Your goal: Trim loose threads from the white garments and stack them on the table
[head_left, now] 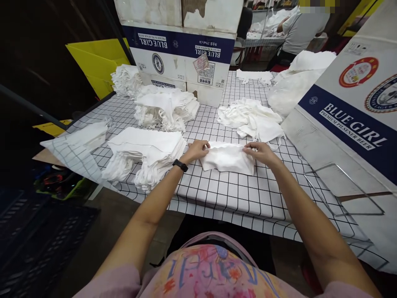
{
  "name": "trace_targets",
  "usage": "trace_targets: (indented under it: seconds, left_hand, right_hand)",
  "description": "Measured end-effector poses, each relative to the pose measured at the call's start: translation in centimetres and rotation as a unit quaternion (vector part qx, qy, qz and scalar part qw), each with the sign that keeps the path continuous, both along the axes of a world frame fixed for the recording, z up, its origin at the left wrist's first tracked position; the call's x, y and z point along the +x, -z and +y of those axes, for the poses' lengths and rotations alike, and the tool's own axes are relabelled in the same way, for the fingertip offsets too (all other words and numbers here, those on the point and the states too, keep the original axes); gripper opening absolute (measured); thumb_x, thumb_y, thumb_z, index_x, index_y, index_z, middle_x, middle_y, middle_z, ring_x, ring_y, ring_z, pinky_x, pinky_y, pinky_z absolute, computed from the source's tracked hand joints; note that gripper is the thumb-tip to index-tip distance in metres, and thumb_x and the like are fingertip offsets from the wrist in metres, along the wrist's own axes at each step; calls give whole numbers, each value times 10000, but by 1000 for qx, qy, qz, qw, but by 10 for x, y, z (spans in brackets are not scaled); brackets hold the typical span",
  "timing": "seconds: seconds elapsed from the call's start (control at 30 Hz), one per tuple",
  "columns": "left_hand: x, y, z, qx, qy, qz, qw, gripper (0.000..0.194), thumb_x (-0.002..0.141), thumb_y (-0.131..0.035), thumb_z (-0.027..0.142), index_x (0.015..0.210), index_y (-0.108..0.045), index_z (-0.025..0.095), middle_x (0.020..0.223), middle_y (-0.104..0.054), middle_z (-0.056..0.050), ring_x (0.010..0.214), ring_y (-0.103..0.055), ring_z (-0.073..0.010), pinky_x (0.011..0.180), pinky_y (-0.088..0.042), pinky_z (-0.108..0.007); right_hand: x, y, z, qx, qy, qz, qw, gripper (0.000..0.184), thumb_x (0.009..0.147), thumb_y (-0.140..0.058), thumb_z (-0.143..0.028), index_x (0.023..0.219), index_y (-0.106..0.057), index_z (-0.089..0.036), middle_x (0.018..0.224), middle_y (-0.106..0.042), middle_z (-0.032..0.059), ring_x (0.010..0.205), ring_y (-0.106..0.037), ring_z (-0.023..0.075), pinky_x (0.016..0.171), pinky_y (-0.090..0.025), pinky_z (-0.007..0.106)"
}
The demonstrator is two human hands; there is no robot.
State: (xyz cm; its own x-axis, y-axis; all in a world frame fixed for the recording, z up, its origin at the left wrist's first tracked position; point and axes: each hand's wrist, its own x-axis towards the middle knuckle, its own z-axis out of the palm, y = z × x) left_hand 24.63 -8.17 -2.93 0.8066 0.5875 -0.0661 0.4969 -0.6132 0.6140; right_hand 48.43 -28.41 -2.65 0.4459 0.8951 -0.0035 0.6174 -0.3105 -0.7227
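Observation:
A white piece of cloth lies spread on the checked tablecloth in front of me, its surface slightly rippled. My left hand, with a black band on the wrist, pinches its upper left corner. At the upper right corner, my right hand grips the fabric between thumb and fingers. Just left of my left hand sits a neat stack of white cloth pieces with gathered straps hanging off its near side. Beyond the held cloth lies a loose heap of white cloths.
Another white stack stands before an upside-down Blue Girl carton. A second carton leans at the right, by a bent wire frame. A plastic bag lies behind the heap. Another person sits at the back.

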Motion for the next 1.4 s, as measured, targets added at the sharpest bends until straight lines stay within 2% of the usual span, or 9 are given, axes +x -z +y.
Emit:
trace_targets:
  seconds: [0.1, 0.23, 0.43, 0.53, 0.63, 0.83, 1.1, 1.27, 1.4]
  left_hand:
    - [0, -8, 0, -10, 13, -31, 999, 108, 786, -627, 269, 787, -700, 189, 893, -709, -47, 949, -627, -253, 915, -436, -425]
    - [-5, -27, -1, -42, 45, -81, 995, 209, 818, -649, 387, 779, -679, 184, 923, -704, -36, 921, -612, -210, 863, -456, -351]
    - [-18, -57, -3, -201, 91, -225, 949, 349, 805, -742, 494, 727, -637, 171, 732, -590, 7, 730, -525, -127, 686, -395, -271]
    - [-22, -71, -5, -252, 94, -249, 930, 370, 755, -816, 488, 721, -639, 164, 725, -584, 10, 696, -513, -108, 647, -378, -258]
    - [-27, -84, -6, -268, 97, -247, 926, 375, 715, -862, 473, 724, -662, 156, 741, -605, 1, 693, -523, -100, 630, -375, -249]
    - [-38, -95, -2, -255, 111, -233, 932, 346, 730, -865, 454, 740, -695, 153, 749, -637, -8, 691, -546, -103, 639, -394, -255]
    - [-43, -100, -1, -260, 147, -216, 930, 367, 734, -880, 457, 738, -686, 145, 728, -621, -5, 670, -542, -94, 615, -391, -236]
    - [-44, -110, 3, -154, 197, -175, 952, 356, 736, -878, 467, 705, -701, 159, 694, -604, 3, 686, -528, -107, 634, -391, -249]
    - [-44, -126, 13, -30, 200, -186, 961, 376, 802, -818, 493, 659, -677, 175, 677, -600, 0, 707, -529, -125, 695, -412, -274]
  right_hand:
    - [1, -14, -13, 36, -3, 110, 993, 447, 808, -722, -631, 882, -757, -192, 941, -757, 67, 907, -661, 234, 853, -506, 358]
    - [5, -32, -28, 67, 26, 215, 974, 523, 667, -855, -678, 817, -750, -188, 857, -733, 57, 833, -633, 205, 822, -507, 344]
    - [14, -50, -45, 103, 52, 223, 968, 501, 624, -890, -669, 733, -731, -206, 760, -681, 35, 788, -605, 203, 819, -503, 367]
    - [12, -62, -53, 133, 62, 228, 963, 474, 599, -911, -648, 707, -734, -221, 747, -663, 32, 775, -587, 199, 813, -499, 382]
    - [9, -74, -59, 157, 66, 222, 960, 458, 596, -918, -624, 695, -730, -218, 739, -653, 34, 773, -579, 202, 800, -491, 398]
    - [13, -91, -73, 201, 79, 249, 944, 392, 615, -946, -509, 722, -753, -185, 759, -658, 39, 778, -558, 169, 843, -443, 386]
    - [12, -104, -80, 235, 101, 289, 923, 402, 531, -999, -461, 688, -752, -186, 721, -636, 29, 733, -546, 149, 763, -444, 351]
    - [14, -109, -83, 233, 93, 272, 929, 425, 512, -1008, -504, 687, -763, -205, 714, -640, 15, 744, -545, 149, 742, -464, 307]
    - [24, -119, -95, 165, 46, 154, 973, 388, 677, -921, -553, 774, -777, -207, 808, -674, 33, 801, -569, 167, 769, -451, 322]
